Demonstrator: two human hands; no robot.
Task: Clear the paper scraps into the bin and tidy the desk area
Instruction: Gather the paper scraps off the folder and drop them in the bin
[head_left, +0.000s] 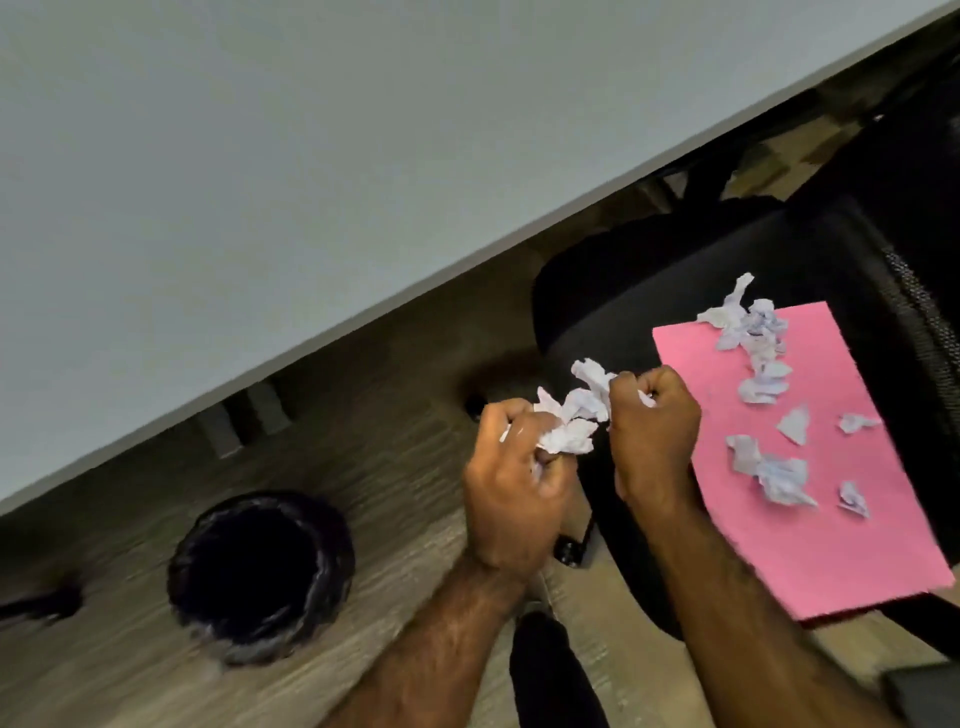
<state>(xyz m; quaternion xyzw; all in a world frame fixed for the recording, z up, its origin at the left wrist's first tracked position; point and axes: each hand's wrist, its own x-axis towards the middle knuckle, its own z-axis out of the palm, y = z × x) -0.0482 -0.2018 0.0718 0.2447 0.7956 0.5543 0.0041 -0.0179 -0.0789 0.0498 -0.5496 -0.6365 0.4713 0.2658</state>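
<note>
My left hand (511, 488) and my right hand (652, 431) are both closed around a bunch of white crumpled paper scraps (576, 410), held between them above the floor and the front edge of a black chair. More loose scraps (761, 343) lie on a pink sheet (831, 530) resting on the chair seat, with another clump (779, 473) lower on the sheet. A round black bin (262, 571) lined with a dark bag stands on the floor to the left, below and apart from my hands.
The grey desk top (260, 182) fills the upper left, its edge running diagonally. The black office chair (675, 280) sits at right, its mesh back (914, 291) at the far right. A chair castor (569, 551) shows below my hands. Wood-look floor (389, 415) lies underneath.
</note>
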